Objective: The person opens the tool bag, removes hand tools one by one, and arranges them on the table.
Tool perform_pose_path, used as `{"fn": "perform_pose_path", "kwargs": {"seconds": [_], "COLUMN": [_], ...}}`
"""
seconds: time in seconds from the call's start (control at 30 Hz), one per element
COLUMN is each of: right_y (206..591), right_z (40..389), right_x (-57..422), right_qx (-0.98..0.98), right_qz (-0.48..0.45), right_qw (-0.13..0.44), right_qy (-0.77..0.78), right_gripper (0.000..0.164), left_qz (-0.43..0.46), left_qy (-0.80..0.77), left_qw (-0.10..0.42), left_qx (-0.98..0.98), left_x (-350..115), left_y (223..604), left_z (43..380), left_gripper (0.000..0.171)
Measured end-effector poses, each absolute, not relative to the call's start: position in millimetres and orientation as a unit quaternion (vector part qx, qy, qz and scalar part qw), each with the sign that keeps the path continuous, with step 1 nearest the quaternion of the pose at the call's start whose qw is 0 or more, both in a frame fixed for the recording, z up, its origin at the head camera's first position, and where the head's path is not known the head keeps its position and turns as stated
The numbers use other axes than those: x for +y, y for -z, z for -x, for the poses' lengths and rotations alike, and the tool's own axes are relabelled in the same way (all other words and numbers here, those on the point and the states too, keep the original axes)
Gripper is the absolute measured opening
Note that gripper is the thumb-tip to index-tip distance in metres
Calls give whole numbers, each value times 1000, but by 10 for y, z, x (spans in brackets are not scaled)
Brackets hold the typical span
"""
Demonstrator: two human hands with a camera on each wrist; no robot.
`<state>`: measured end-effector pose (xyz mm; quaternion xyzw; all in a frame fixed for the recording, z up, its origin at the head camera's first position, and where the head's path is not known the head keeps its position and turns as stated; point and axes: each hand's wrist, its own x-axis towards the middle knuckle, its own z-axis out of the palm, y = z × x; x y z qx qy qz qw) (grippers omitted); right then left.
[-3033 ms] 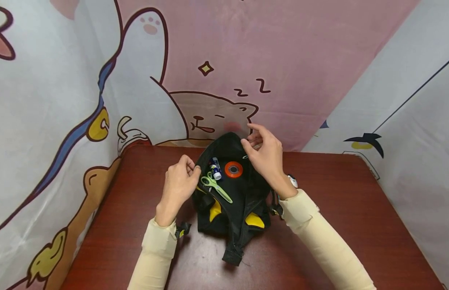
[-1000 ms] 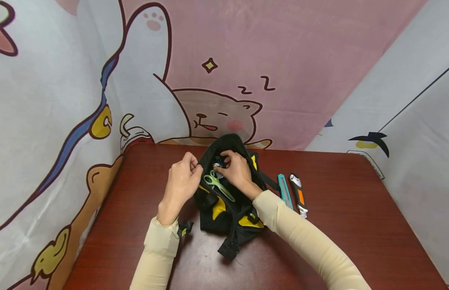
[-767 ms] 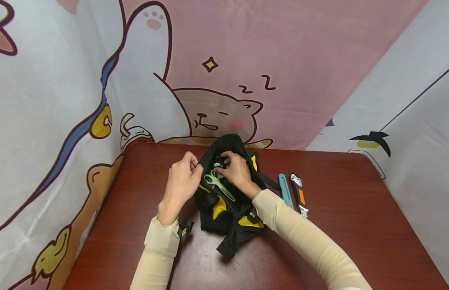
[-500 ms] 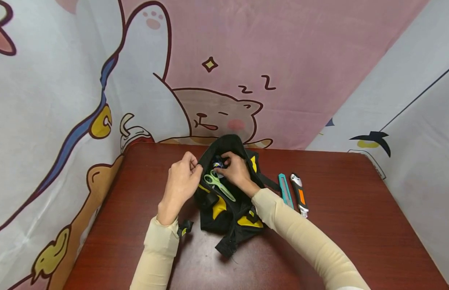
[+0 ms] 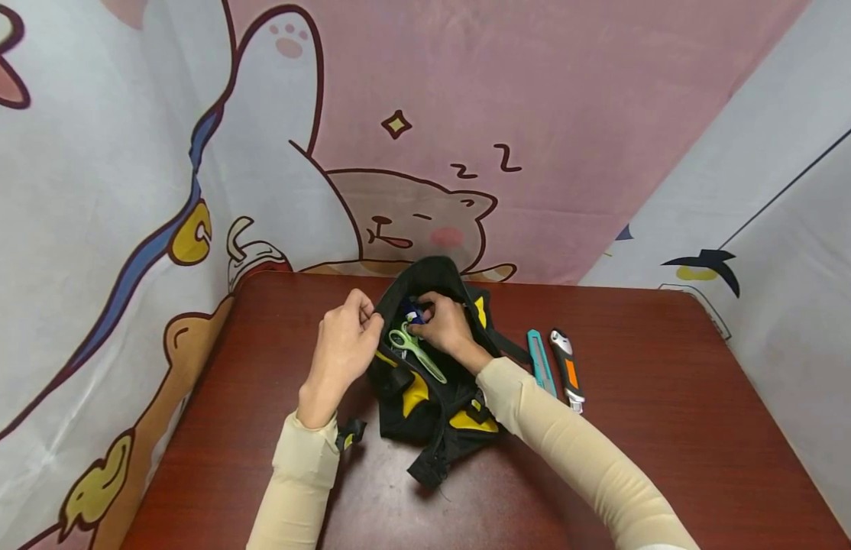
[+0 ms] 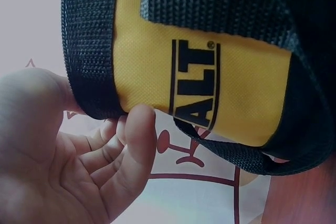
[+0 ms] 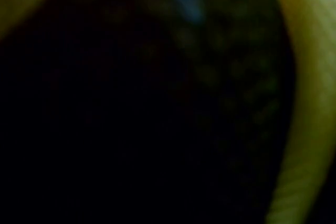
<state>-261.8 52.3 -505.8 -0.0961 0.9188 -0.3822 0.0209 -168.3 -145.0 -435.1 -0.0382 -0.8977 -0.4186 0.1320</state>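
The bag (image 5: pixel 416 396) is pinched by the left hand (image 5: pixel 343 340). The tube (image 5: pixel 412 315) has been shifted slightly, so seems gripped by the right hand (image 5: pixel 448 325).

Right hand: (image 5: pixel 448 327) moved from beside the bag's right edge to inside its mouth, fingers now at the glue stick (image 5: pixel 412 315).
Orange tape roll: gone from sight behind that hand.
Utility knives: teal one (image 5: pixel 541 363) and black-and-orange one (image 5: pixel 567 370) now show right of the bag.
Tool bag: (image 5: pixel 435 273) mouth narrower, front strap (image 5: pixel 428 466) shifted left.
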Motion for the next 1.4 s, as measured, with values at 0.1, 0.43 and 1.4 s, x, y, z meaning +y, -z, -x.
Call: {"fn": "perform_pose_path", "kwargs": {"seconds": [0.1, 0.43, 1.4], "right_y": [5044, 4987, 4562], "right_z": [2609, 2545, 2184], "right_x": [531, 560, 730], "right_qx": [920, 928, 927], "right_qz": [96, 99, 133], "right_qw": [20, 15, -49], "right_qy": [380, 360, 347], "right_gripper": [54, 49, 41], "left_qz": [39, 42, 43], "left_qy": [417, 420, 420], "left_qw": [133, 133, 141], "left_qx": [-898, -897, -895], "left_x": [-1446, -1441, -1433], "left_y": [4351, 4354, 4350], "left_z": [1685, 1669, 1671], "left_gripper": [8, 8, 10]}}
